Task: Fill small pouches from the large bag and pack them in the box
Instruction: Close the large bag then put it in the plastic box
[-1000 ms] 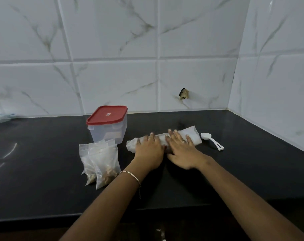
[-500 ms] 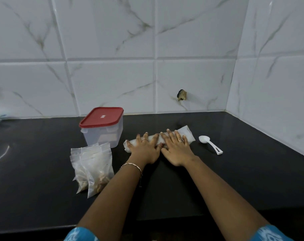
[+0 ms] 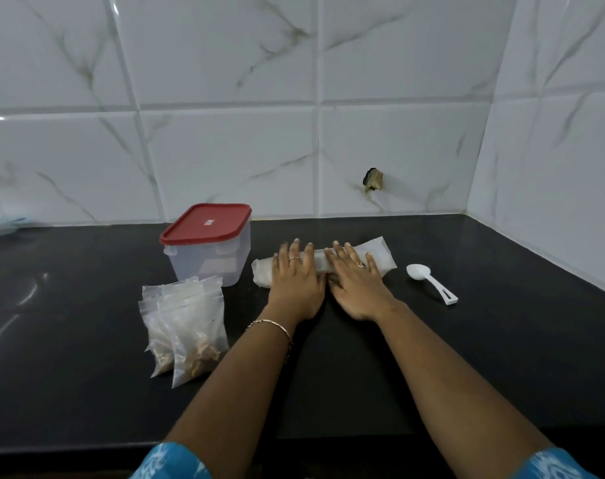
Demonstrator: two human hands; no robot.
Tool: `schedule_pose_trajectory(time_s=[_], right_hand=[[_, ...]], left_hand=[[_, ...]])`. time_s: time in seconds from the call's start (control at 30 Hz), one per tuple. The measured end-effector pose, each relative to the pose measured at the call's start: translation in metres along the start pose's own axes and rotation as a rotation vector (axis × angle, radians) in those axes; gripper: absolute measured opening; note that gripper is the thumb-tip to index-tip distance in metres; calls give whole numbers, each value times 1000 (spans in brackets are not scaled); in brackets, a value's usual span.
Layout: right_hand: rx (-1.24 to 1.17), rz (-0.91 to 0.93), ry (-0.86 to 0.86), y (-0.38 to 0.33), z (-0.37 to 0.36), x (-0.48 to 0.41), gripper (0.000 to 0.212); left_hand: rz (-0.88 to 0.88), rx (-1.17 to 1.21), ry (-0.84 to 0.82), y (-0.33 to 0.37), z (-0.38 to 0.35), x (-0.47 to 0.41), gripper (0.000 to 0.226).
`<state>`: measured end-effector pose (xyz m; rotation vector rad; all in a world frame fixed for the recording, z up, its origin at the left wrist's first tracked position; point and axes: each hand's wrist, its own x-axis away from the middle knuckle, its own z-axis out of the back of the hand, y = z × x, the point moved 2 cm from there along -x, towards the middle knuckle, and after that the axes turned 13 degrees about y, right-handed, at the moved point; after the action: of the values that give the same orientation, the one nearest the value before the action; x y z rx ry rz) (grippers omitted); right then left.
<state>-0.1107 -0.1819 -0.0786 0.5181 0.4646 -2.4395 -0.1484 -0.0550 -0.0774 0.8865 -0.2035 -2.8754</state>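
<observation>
Wide white marble-veined wall tiles [image 3: 225, 150] ran across the back, and the black countertop [image 3: 87, 305] filled everything below them. On it stood the clear plastic box [image 3: 211, 261], red lid [image 3: 206, 223] on, at centre-left. Just right of it lay the large bag [image 3: 380, 257], rolled into a long white tube, crosswise on the counter, and both hands were down on it! In front of the box sat the small pouches [image 3: 187, 319], a clear overlapping bunch with brownish contents at their bottoms; how many there were could not be counted. The left hand [image 3: 296, 285] lay palm-down on the roll's left half, fingers straight and slightly spread. The right hand [image 3: 358, 288] lay flat beside it on the right half, fingers likewise straight and a little apart, nothing gripped. Their thumbs nearly met at the middle; the hands hid the roll's centre, and only its two ends showed. A white plastic spoon [image 3: 429, 281] lay apart to the right. Blue patterned sleeves [image 3: 170, 461] were cut off by the bottom edge. A thin bracelet [image 3: 273, 324] circled the left wrist, and at the far left edge was a bluish blur [image 3: 0, 224], impossible to identify.
</observation>
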Motion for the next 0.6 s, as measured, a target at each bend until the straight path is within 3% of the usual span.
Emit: schedule_pose_trajectory(time_s=[0.1,0.17,0.23,0.3,0.37,0.47,0.53,0.6], right_hand=[[-144,85,215,-11,14,-6,67],[-243,91,380,-23,22,-15,69],[-346,44,443,-42,23,-30,62],[-489,-48,415,-64,19,-48,59],[-680,-157,312,-90,16,-67,60],[-971,-355,67,-129,14,-91,65],[-1020,-459,-34,-148,9,-102,69],[-975,-533,-20,-157,2,-111,70]], left_hand=[[-50,-17,156,2,25,0,62],[-62,10,359,0,50,-7,52],[-12,58,578,-14,76,-18,40],[140,94,641,-41,102,-33,37],[330,94,580,-81,122,-47,38],[586,69,286,-148,133,-58,48],[721,158,103,-179,133,-55,51],[777,366,-5,-195,130,-48,35]])
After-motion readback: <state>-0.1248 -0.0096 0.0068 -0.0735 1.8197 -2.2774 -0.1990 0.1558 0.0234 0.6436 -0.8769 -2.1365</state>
